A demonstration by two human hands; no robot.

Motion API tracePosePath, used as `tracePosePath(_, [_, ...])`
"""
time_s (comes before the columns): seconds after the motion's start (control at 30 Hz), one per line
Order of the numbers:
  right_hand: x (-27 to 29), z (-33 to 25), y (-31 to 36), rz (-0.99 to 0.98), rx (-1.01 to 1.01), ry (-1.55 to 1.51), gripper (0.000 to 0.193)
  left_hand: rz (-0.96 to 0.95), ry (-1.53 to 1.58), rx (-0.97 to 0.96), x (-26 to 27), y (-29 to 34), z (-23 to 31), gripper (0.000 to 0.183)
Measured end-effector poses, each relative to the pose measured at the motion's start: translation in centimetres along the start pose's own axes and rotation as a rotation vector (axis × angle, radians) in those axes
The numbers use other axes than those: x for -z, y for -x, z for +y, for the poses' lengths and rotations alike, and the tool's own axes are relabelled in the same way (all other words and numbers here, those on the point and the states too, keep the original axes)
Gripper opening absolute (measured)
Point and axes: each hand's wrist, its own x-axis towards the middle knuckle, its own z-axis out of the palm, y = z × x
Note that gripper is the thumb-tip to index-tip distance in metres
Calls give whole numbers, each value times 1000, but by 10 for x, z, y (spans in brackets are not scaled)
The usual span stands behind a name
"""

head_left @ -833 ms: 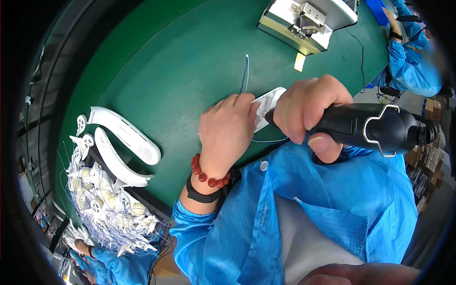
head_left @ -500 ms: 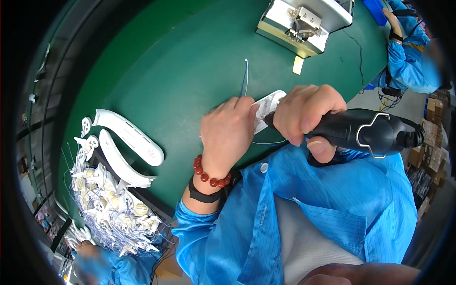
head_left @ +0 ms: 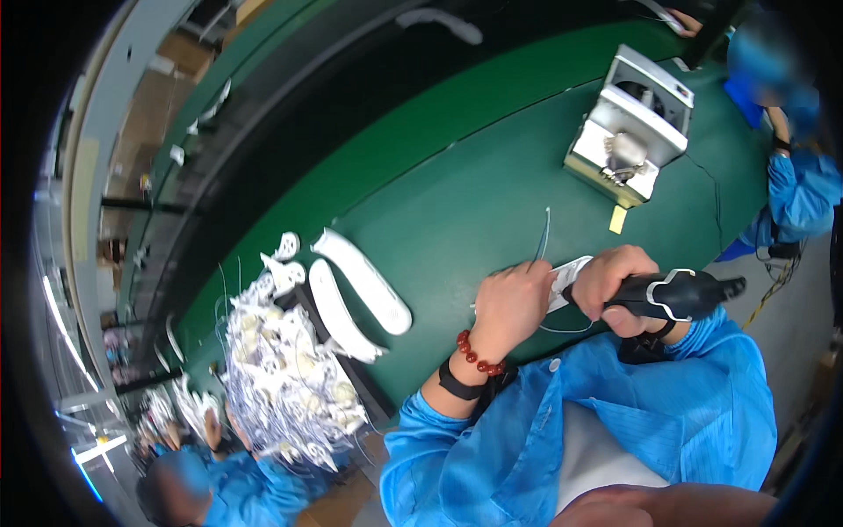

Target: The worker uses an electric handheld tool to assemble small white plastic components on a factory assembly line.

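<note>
My left hand (head_left: 514, 303), with a red bead bracelet and a black band at its wrist, is closed on a white plastic housing piece (head_left: 571, 277) at the table. Its fingertips are partly hidden. Thin blue and white wires (head_left: 543, 237) stick out beyond that hand, and another loops below the piece. My right hand (head_left: 622, 279) grips a black electric screwdriver (head_left: 689, 296) with a metal hanging loop. The tool lies almost level, its tip pointing left against the white piece. Whether a screw is under the tip is hidden.
Two curved white shells (head_left: 367, 281) lie left of my hands. Beside them is a large heap of white parts with wires (head_left: 285, 378). A white-and-metal machine (head_left: 628, 132) stands at the far right, a yellow note (head_left: 618, 220) by it. Co-workers in blue sleeves (head_left: 272, 492) sit lower left and far right.
The whole view has swung, so the table, heap and machine appear farther right and lower. Both hands keep their holds, with the screwdriver still at the white piece.
</note>
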Motion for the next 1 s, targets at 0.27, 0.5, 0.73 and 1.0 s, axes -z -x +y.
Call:
tracePosePath(0.27, [20, -11, -39, 239, 152, -67, 20, -11, -409, 91, 58, -18, -20, 11])
tracePosePath(0.5, [50, 38, -7, 560, -111, 47, 11, 1130, -429, 154, 172, -135, -82, 21])
tracePosePath(0.73, [49, 42, -7, 299, -86, 35, 21, 507, -536, 504, 140, -180, -197, 26])
tracePosePath(1.0, [55, 26, -9, 210, -156, 15, 26, 371, -662, 145, 90, -288, -169, 27])
